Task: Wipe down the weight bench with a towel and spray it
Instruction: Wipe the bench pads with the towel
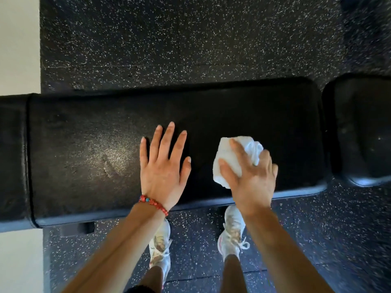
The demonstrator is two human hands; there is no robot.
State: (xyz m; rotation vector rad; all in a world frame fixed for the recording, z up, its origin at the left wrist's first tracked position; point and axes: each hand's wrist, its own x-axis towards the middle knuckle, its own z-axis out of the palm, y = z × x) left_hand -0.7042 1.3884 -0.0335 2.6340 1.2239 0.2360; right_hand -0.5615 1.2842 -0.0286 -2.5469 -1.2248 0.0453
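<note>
The wiping step is in hand. The right hand (250, 176) presses a bunched white towel (234, 159) flat onto the black pad of the weight bench (95, 149), close to the pad's right end and nearer its front edge than its back edge. Its fingers are spread over the cloth and curl lightly into it, so the towel is pinned under the palm rather than pinched. The left hand (164, 163) lies open on the middle of the pad, all 5 fingers splayed and flat, holding nothing; it looks like a brace for the lean. A red beaded bracelet (153, 204) sits on that wrist.

The pad's left half shows a dull grey sheen and a few streaks, which I judge to be unwiped surface. A second, separate pad (359, 132) lies past the right end. No spray bottle is in view.

The next move probably calls for sweeping the towel leftward along the pad, with the left hand lifted out of its path.
</note>
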